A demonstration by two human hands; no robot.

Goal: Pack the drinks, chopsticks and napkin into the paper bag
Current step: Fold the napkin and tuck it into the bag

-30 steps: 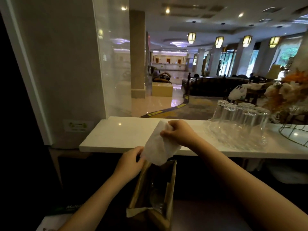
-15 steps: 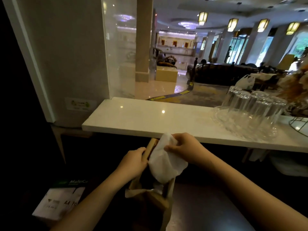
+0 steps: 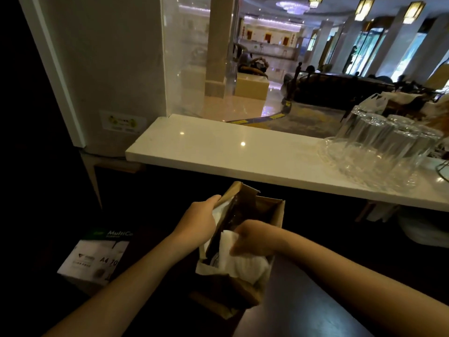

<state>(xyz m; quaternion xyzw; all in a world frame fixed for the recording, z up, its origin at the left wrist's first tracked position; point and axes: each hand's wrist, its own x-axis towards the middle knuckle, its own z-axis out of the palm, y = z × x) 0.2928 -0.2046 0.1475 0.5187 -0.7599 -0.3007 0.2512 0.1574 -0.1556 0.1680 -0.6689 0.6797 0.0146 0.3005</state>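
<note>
Since 1 second ago our right hand (image 3: 245, 239) has carried the napkin (image 3: 243, 261) from the counter (image 3: 218, 152) into the paper bag (image 3: 277, 215), still gripping it, while our left hand (image 3: 199, 220) holds the rim open, so packing looks nearly done.

Brown paper bag (image 3: 275, 218), darker brown inside; white napkin (image 3: 245, 261) in its mouth; glossy white counter (image 3: 230, 152) beyond the bag, dotted with small light reflections; clear colourless glasses (image 3: 379, 144) at the counter's right end; white paper box (image 3: 93, 259) left of the bag, dark green top band, white "Multi" lettering, black "A4" print; pale grey wall (image 3: 104, 57) above the counter's left end, small green-and-white sticker (image 3: 122, 120) on it.
</note>
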